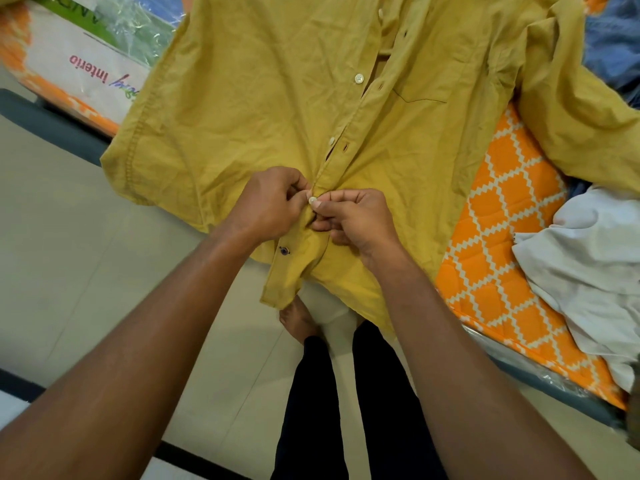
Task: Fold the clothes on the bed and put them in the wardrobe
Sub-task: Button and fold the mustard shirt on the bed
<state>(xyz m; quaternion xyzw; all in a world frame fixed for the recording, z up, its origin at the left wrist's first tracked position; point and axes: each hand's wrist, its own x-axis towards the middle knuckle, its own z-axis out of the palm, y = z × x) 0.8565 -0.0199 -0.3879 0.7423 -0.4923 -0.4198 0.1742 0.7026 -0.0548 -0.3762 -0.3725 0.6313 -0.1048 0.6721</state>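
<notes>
Closest to the camera, the person's legs in dark trousers [381, 393] are standing on the pale tiled floor [69, 254], with one bare foot [299, 320] showing just under the hanging hem of a yellow shirt [263, 98]. Both bare forearms are reaching forward to the shirt's front opening. The left hand [273, 199] is curling its fingers and pinching the edge that carries a small white button [313, 201]. The right hand [360, 220] is meeting it from the other side, thumb and fingers gripping the facing edge of fabric right at that button. Just below the hands, a dark button [284, 251] is sitting on the lower placket, which is hanging loose over the bed's edge.

The shirt is lying front-up across the bed [502, 209], its orange mattress cover patterned with white lattice. Above the hands the placket is lying unfastened, more white buttons running along it, and a chest pocket [420, 88] is showing beside it. One sleeve [581, 109] is trailing off to the right. A crumpled white garment [588, 265] is lying on the mattress to the right, touching that sleeve, and a blue garment [613, 36] is lying at the far right corner.
</notes>
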